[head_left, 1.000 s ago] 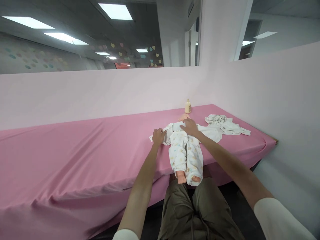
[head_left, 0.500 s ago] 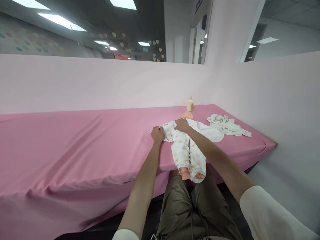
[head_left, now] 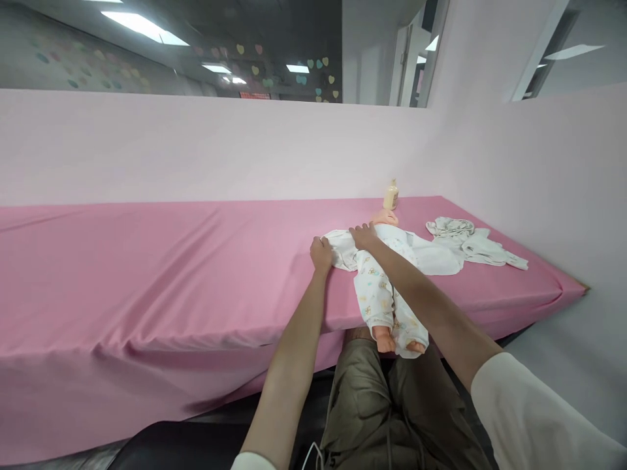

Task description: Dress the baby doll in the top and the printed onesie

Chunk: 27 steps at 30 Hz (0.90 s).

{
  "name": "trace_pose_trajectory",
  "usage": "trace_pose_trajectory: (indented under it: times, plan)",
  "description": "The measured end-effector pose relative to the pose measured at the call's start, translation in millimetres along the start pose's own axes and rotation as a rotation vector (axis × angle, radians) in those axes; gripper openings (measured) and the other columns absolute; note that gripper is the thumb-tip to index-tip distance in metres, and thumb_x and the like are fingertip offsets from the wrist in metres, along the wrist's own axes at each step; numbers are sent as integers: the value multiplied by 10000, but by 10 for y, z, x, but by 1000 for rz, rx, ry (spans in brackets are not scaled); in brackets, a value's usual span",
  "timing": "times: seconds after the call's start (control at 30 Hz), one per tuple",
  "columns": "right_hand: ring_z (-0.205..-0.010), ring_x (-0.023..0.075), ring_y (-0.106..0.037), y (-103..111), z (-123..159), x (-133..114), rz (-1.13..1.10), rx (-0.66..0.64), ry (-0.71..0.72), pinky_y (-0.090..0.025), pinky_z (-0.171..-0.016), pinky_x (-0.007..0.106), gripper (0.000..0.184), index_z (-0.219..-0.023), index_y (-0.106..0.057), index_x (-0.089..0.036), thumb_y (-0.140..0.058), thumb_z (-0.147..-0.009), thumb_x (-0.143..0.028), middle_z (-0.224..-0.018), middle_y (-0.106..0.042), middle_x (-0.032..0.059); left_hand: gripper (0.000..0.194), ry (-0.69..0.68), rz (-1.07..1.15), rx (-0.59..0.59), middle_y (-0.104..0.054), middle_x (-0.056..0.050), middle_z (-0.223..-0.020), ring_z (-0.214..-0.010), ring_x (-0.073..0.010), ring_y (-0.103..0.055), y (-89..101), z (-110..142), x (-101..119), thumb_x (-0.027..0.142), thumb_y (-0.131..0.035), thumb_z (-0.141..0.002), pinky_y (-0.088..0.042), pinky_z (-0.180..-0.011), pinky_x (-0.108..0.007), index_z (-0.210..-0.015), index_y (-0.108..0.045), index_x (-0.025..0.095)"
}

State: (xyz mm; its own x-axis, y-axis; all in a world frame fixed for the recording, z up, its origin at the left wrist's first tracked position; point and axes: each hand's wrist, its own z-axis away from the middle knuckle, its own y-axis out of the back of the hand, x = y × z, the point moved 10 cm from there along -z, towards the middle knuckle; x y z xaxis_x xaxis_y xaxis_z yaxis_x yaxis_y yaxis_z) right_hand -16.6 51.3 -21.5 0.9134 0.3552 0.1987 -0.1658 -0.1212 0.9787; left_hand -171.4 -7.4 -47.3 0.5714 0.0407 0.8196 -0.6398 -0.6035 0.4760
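A baby doll [head_left: 386, 294] in white printed clothes lies on its back on the pink-covered table [head_left: 171, 261], feet hanging over the near edge. My left hand [head_left: 321, 253] is closed on the left flap of the doll's white garment [head_left: 339, 249]. My right hand [head_left: 363, 235] lies on the doll's chest by that flap, fingers together; I cannot see whether it grips the cloth. The doll's head shows just behind my right hand.
A small cream bottle [head_left: 390, 194] stands by the back wall. A heap of white baby clothes [head_left: 470, 245] lies to the right of the doll. Pink partitions close the table at the back and right. My lap is under the table edge.
My right hand has slid left across the doll's chest toward the left flap. My left hand stays closed on the flap. The view has turned left.
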Motion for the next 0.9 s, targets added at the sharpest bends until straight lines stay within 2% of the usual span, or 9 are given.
trace_pose_trajectory:
  times: [0.13,0.23,0.47,0.6,0.73,0.8,0.9]
  plan:
    - [-1252,298,-405,-7,-34,22,-9,18,-15,-179,-1078,506,542,-1367,-419,-165,-552,-843,-204,-1350,-482,140,245,49,2,22,-624,-103,-893,-867,-249,-573,16,5,-44,293,-319,-932,-420,-754,-359,-781,-491,206]
    - [-1257,310,-392,27,-23,83,-22,25,-30,-205,-1063,501,552,-1355,-427,-160,-554,-819,-168,-1348,-476,167,241,106,6,39,-622,-135,-926,-913,-291,-578,38,9,-111,291,-326,-921,-421,-773,-400,-797,-510,197]
    - [-1233,348,-391,161,57,357,-82,37,-62,-336,-968,522,468,-1326,-433,-188,-500,-873,-282,-1347,-440,169,262,193,67,58,-621,-179,-974,-1011,-340,-567,96,-35,-262,305,-346,-910,-415,-847,-449,-876,-562,162]
    - [-1211,334,-407,191,80,389,-104,44,-54,-360,-948,512,438,-1307,-442,-207,-458,-870,-202,-1320,-452,155,256,150,146,-11,-641,-144,-1008,-1007,-273,-582,-13,-65,-226,369,-412,-905,-435,-852,-378,-914,-572,169]
    - [-1205,335,-408,190,90,365,-127,51,-56,-361,-947,527,458,-1304,-446,-209,-439,-851,-147,-1309,-458,154,355,82,231,-132,-666,-83,-969,-862,-182,-615,-189,-65,-139,509,-478,-866,-460,-732,-280,-952,-584,181]
    - [-1209,335,-402,195,94,374,-138,55,-62,-353,-955,535,460,-1307,-444,-222,-437,-854,-149,-1313,-453,148,349,69,229,-166,-661,-62,-856,-787,-176,-602,-227,-58,-125,517,-496,-848,-447,-687,-275,-842,-591,181]
    - [-1213,333,-395,218,103,422,-151,58,-74,-342,-965,533,437,-1306,-445,-243,-451,-871,-199,-1305,-449,140,293,70,187,-137,-605,-40,-721,-745,-183,-564,-171,-60,-140,428,-516,-836,-421,-686,-287,-660,-518,193]
